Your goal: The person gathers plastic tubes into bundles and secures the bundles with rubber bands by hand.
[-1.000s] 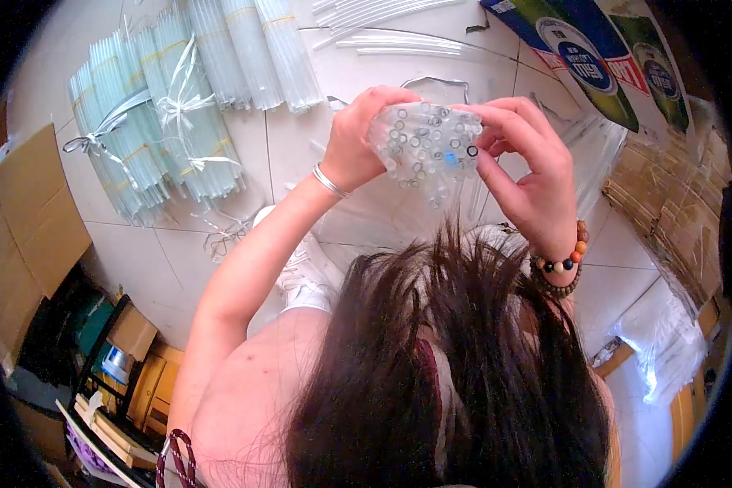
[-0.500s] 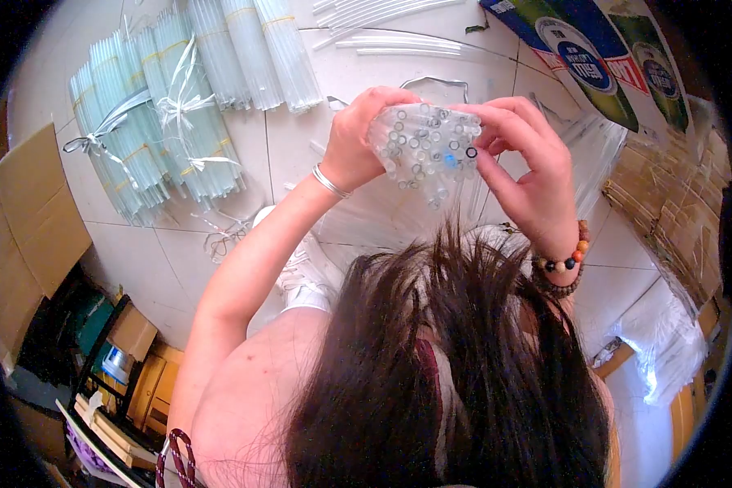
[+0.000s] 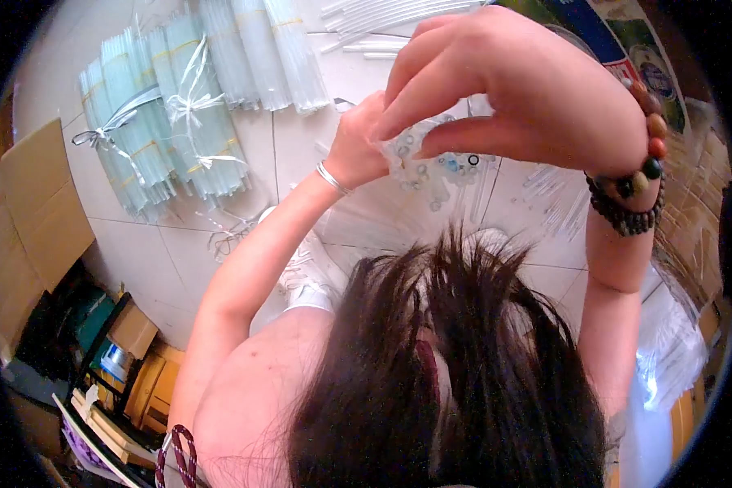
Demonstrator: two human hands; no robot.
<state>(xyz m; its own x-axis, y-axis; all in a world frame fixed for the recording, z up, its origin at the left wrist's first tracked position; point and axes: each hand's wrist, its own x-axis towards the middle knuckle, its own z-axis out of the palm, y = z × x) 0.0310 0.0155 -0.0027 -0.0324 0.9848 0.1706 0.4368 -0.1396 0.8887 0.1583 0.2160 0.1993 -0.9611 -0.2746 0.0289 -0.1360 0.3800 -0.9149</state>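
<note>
Head view — left hand (image 3: 361, 145) grips clear tubes (image 3: 446, 168), right hand (image 3: 496, 89) parted over their ends — slack left grip could spill some

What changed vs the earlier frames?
The right hand moved from the right edge of the held tubes up-left across their ends; can't tell whether it grips any. Unchanged: the left hand holding the tubes, the tied bundles on the floor.

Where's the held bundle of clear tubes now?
In the head view, the bundle is just above centre, held in the left hand and partly hidden by the right hand.
</note>
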